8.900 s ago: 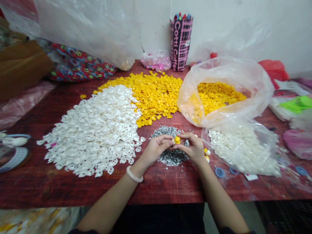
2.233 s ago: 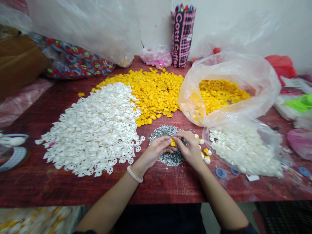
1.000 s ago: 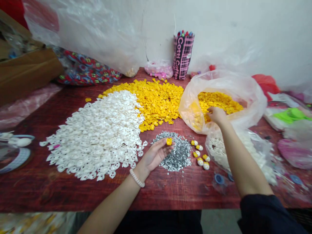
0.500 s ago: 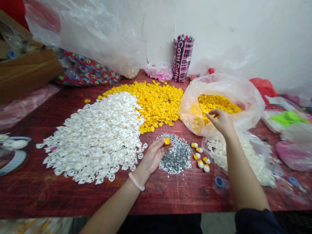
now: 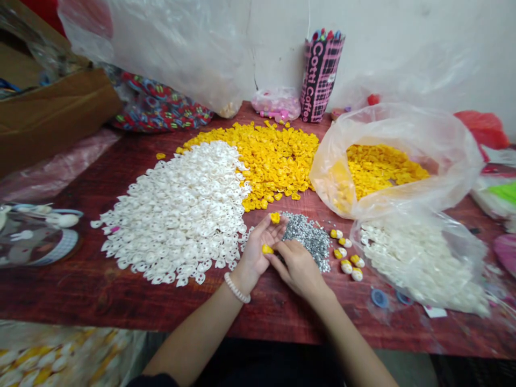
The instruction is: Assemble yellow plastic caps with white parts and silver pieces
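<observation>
My left hand [image 5: 258, 244] is held palm up over the table, with a white coiled band at its wrist. A small yellow plastic piece [image 5: 274, 217] sits at its fingertips. Over that palm my right hand [image 5: 300, 269] pinches a second yellow plastic piece [image 5: 266, 249], partly covered by the fingers. Just behind both hands lies a pile of small silvery beads [image 5: 308, 236]. Several yellow-and-white assembled pieces [image 5: 345, 266] lie to the right of it. A wide heap of white plastic pieces [image 5: 173, 215] spreads to the left, touching a heap of yellow pieces [image 5: 278, 156] farther back.
An opened clear bag [image 5: 451, 177] of yellow pieces stands at the right, with a bag of white pieces [image 5: 427, 263] before it. A plaid paper cup [image 5: 322, 78] stands by the wall. At left are a cardboard box [image 5: 56, 118] and a headband [image 5: 66, 247].
My right hand has come from the open bag of yellow pieces to my left palm, bringing a yellow piece. The view has shifted somewhat.
</observation>
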Motion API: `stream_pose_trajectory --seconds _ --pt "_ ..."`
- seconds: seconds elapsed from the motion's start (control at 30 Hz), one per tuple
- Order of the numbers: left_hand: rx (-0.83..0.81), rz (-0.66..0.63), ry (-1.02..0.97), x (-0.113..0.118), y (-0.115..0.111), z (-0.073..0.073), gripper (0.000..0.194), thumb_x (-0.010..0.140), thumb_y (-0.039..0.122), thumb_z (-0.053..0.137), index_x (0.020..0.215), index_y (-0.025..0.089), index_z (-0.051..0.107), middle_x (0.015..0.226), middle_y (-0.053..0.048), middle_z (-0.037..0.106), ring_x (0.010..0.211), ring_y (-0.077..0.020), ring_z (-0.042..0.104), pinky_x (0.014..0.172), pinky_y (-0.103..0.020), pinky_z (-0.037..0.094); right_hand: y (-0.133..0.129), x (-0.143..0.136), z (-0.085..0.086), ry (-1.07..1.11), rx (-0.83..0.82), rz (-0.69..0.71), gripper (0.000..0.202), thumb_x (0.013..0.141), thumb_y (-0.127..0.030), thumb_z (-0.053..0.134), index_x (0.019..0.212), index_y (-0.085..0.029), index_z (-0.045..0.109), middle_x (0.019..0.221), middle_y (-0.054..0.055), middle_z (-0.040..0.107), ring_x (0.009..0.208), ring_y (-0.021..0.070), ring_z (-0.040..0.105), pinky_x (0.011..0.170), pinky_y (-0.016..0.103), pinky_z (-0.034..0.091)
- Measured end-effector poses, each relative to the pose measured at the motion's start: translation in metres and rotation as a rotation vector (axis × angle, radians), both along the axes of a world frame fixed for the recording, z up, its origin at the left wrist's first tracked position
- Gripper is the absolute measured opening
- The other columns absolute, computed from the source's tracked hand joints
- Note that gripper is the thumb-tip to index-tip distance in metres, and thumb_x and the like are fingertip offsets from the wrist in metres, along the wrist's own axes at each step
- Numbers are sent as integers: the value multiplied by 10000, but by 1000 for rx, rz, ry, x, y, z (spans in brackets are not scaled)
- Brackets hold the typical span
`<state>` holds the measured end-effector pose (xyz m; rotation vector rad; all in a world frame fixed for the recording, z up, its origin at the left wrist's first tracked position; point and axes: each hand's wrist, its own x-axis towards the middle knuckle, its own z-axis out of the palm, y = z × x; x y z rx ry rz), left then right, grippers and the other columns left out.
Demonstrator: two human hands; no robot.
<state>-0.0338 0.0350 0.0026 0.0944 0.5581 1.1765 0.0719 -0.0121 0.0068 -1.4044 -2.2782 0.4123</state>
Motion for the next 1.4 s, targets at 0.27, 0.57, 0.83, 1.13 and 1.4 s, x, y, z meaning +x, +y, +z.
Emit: stream_pose_trajectory --seconds 0.27,0.57,0.83,1.13,1.4 --pt "-71 -19 -30 3 1 -3 123 776 207 590 713 131 663 733 -69 704 889 -190 664 846 -294 499 -3 -7 -14 292 236 2 231 875 -193 499 1065 -193 630 934 83 663 847 188 592 750 332 511" --pt "54 -41 -49 1 -4 -4 103 772 195 628 842 133 671 836 -47 709 819 -135 664 751 -221 509 -7 12 13 613 -15 -264 235 828 -213 588 1058 -234 632 1009 36 693 893 163 644 805 310 518" --pt "174 0 77 6 -7 -4 168 725 151 678 892 135 689 905 -38 698 800 -96 631 786 -209 481 31 30 47 441 134 -183 200 852 -220 546 1019 -233 655 952 43 690 883 177 619 806 352 487" --pt "144 26 130 9 -9 -7 183 680 158 717 862 135 709 904 -39 701 804 -95 615 808 -217 452 34 25 34 262 203 -104 225 872 -204 509 1047 -225 649 892 62 671 846 189 599 750 345 487" --pt "167 59 214 9 -9 -4 152 641 159 743 791 141 727 825 -29 711 766 -93 613 782 -211 453 40 33 28 285 172 -26 218 865 -199 530 1043 -204 655 891 64 674 836 174 606 743 327 493"
